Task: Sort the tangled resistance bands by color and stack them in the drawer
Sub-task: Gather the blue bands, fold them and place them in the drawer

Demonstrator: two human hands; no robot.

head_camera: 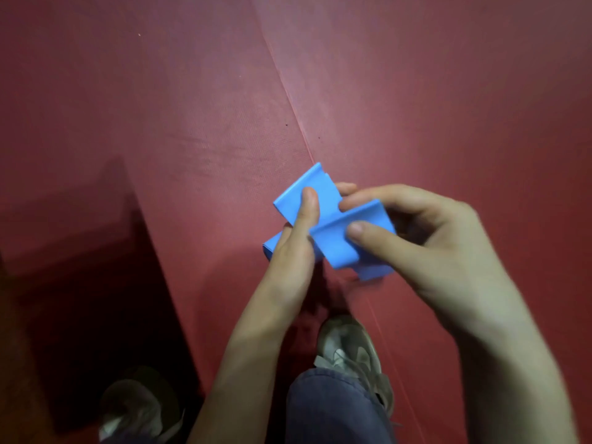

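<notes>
1. Floor is red matting (160,123) with a fine woven-looking texture, and a seam (294,110) runs diagonally from the top middle down toward the feet. There's a dark, glossy slab-like thing (89,283) at lower left; can't tell what it is, too dim. No walls or furniture show otherwise.
2. The blue resistance band (339,238) is flat, wide and smooth, bright sky blue, folded over itself into a few layered flaps. It's held up in the air above the mat, about mid-frame, between both hands.
3. Left hand (294,248) is clamped on the band: thumb pressed flat on the top flap, fingers tucked under it.
4. Right hand (426,238) also grips it, thumb on top of the nearer fold and index finger curled over its far edge.
5. Below the hands you can see a grubby pale sneaker (352,350) and a blue-grey trouser leg (333,408). A second sneaker (137,408) at lower left is blurry and shadowed.
6. Hard to say how many folds the band has, since the hands cover its middle. Right forearm is motion-blurred and cut off by the frame edge.
</notes>
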